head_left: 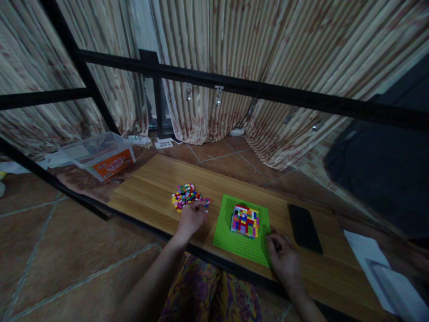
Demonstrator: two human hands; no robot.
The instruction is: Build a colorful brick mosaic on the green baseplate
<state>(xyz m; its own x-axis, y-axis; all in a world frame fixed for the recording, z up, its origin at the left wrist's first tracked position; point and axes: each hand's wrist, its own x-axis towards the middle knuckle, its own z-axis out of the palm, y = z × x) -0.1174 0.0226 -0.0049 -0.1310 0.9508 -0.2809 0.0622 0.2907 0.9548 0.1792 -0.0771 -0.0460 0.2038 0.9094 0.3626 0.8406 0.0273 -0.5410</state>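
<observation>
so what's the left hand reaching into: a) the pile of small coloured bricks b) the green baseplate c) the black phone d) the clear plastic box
a: the left hand has its fingertips at the near edge of the pile of small coloured bricks on the wooden table, left of the green baseplate, while the right hand rests at that baseplate's near right corner.

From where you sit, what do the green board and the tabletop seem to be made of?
The green board looks like matte moulded plastic, evenly coloured and faintly studded. The tabletop looks like wood or wood-look laminate: pale grain lines and a slight sheen; I cannot tell which.
</observation>
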